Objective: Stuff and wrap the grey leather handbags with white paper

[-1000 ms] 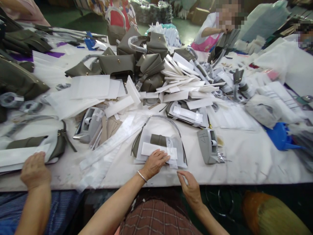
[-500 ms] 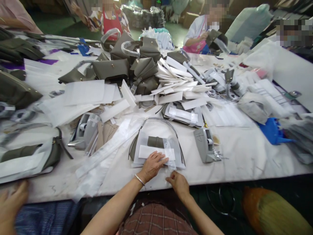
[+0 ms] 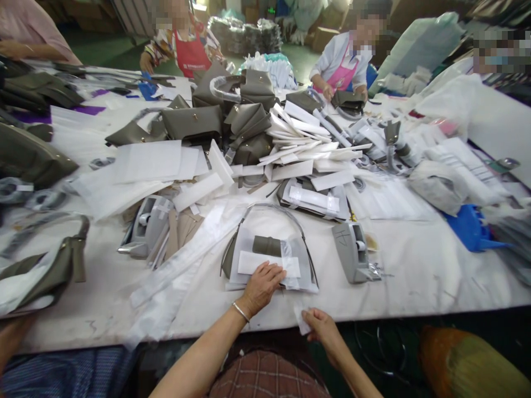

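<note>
Leftward, a second bag (image 3: 45,271) is lying near the border of the view, and clear plastic strips (image 3: 180,273) are slanting down to the front edge of the white table (image 3: 418,265), filling space beside the dark olive bag (image 3: 266,245). This bag is resting near that edge, in front of the person, with bare cloth stretching between it and a grey tape dispenser (image 3: 352,249), and wider open room spreading beyond the dispenser.

The left hand (image 3: 263,286) is lying over the bag's lower front, its forearm slanting up rightward, a bracelet (image 3: 241,312) circling the wrist; its fingers are extending together, opened out rather than gripping. The right hand (image 3: 323,328) is hovering across the table's front edge, thumb and fingers pinching narrowly on a piece of translucent film (image 3: 301,320), which is hanging apart from the bag.

The bag is showing dark around pale translucent sheeting, a white strip (image 3: 251,264) crossing its front, clear tape (image 3: 286,250) shining over the strip's right end, and its film-wrapped handle (image 3: 299,224) arching away behind.
</note>
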A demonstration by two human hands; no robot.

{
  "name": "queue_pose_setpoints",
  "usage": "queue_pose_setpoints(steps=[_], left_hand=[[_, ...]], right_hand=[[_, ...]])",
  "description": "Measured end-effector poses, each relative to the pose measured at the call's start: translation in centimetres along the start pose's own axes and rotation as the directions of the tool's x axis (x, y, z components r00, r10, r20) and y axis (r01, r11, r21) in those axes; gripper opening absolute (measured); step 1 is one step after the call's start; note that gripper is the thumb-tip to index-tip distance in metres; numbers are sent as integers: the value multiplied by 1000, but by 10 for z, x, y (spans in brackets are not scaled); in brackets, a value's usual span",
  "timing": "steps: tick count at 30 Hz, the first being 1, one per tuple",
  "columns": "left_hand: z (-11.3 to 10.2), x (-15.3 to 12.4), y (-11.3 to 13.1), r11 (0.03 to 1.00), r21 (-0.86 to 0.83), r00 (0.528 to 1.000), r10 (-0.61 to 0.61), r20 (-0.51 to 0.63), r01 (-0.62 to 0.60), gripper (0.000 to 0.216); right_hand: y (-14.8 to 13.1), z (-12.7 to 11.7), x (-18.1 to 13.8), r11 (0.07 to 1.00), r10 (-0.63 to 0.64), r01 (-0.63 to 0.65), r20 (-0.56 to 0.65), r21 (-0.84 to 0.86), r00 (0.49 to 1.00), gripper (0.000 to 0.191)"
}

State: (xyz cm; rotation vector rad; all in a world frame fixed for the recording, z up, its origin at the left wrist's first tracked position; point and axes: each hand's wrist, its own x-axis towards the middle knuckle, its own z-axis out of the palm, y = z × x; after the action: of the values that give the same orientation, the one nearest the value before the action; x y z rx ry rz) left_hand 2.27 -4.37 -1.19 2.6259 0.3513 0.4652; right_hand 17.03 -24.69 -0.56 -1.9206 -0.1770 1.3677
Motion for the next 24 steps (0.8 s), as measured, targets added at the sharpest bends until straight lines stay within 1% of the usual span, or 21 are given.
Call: queue_pose_setpoints(steps=[2,4,7,9,14,18,21,24], left_hand=[[1,0,-1,1000,11,1000,5,1,-5,38],[2,-1,-2,1000,20,1000,15,5,-15,38],[4,-3,-4,999,15,999,39,13,-39,39],[4,-4,-5,999,11,999,49,12,-49,40],[3,-3,-4,999,13,999,52,2,-52,37],[4,-3,-4,997,36,997,69,-17,-68,36],[6,-5,-4,996,47,996,80,-24,-79,37],[7,-6,-5,995,29,995,92,-32,-92,36]], right_hand=[[4,15,-6,998,55,-55,5,37,998,55],[3,28,-11,995,90,-91,21,39,996,59],[-6,40,-18,991,118,-120,41,55,992,64],[-11,44,-24,990,115,-119,53,77,992,66],[-8,55,-37,989,23,-38,102,146,995,65],[-6,59,-41,986,2,-18,94,166,996,66],[-22,54,-41,990,-92,81,95,114,991,61],[-50,47,-38,982,-173,163,103,95,980,56]])
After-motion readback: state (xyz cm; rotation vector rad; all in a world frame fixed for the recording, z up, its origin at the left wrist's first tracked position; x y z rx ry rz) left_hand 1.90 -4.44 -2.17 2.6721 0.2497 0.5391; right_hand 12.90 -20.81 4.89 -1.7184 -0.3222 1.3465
